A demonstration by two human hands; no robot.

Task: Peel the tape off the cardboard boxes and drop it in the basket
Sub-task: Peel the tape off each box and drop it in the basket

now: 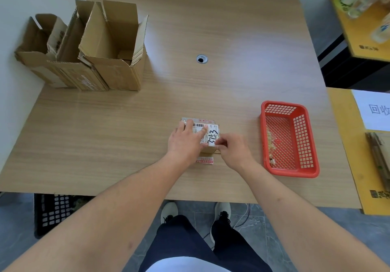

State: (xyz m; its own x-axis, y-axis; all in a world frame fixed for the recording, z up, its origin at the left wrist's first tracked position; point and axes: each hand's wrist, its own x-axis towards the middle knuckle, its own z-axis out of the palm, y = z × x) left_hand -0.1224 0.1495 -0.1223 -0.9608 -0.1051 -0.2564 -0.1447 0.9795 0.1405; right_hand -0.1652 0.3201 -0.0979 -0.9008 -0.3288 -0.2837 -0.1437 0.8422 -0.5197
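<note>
Here, a small cardboard box (207, 138) sits on the wooden table (232, 39) near its front edge, its top covered by a white shipping label with a barcode and black handwritten numbers. The left hand (185, 141) lies flat on the box top, fingers straight and pressing it down, gripping nothing. The right hand (233, 150) is at the box's right side with its fingers curled, pinching the edge of the tape or label there; exactly which strip it holds is too small to tell. A short white strip with red print (205, 160) lies on the table just in front of the box, between the two wrists. The red plastic basket (310, 166) stands to the right of the box, apart from it, with crumpled bits of clear tape (271, 143) along its left inner side. At the far left corner of the table three open cardboard boxes (84, 48) stand side by side, touching one another, flaps up.
</note>
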